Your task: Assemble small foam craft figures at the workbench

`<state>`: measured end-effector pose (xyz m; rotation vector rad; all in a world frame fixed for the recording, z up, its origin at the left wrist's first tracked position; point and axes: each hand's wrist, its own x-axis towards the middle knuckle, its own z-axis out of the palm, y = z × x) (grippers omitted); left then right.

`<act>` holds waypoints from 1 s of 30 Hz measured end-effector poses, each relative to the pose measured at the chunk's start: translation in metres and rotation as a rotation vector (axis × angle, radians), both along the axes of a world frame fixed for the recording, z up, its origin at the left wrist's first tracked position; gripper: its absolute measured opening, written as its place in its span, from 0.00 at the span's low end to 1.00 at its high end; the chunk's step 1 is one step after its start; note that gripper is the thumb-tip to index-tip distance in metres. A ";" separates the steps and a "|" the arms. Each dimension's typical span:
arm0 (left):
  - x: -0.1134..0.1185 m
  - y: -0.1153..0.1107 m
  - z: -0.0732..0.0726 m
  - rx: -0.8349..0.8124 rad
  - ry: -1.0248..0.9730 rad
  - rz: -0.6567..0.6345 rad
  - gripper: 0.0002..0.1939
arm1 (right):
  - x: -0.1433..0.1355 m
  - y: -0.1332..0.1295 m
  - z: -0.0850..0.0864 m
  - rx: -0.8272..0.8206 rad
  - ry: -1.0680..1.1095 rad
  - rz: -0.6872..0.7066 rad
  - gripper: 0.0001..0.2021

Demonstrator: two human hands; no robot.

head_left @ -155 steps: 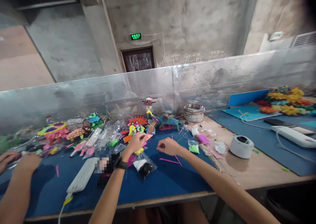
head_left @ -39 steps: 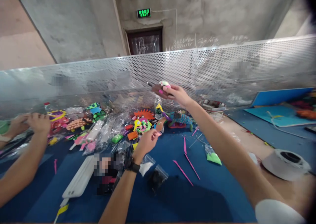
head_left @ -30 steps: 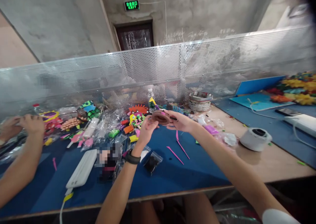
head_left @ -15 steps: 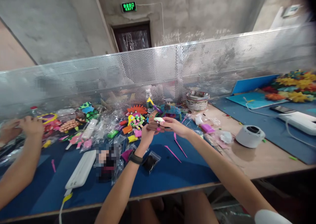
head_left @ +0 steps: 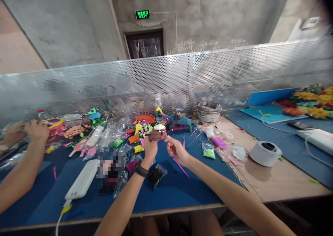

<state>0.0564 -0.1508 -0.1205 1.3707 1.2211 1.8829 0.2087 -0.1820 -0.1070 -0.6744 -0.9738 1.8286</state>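
The left hand (head_left: 151, 146) grips a small brown clay figure with a pale cap (head_left: 158, 132) upright above the blue-matted surface (head_left: 182, 187) — the right hand (head_left: 174, 150), loosely curled and holding nothing I can see, sits just beside it.

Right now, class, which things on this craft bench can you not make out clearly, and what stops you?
- Brown clay piece in the left hand: too small, fingers cover its underside.
- Right hand: curled fist hides whatever it pinches.
- Mosaic-blurred patch, head view: contents unreadable.
- Co-worker's hands: cut by the left edge.
- Black packet: contents unclear.
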 end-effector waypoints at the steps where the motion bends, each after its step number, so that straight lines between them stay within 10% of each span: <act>1: 0.000 0.000 0.000 0.014 0.006 -0.008 0.09 | -0.005 -0.003 -0.004 -0.052 0.053 0.029 0.21; 30: 0.020 -0.017 -0.003 -0.024 0.038 -0.256 0.17 | 0.000 0.001 -0.009 -0.233 0.299 0.135 0.18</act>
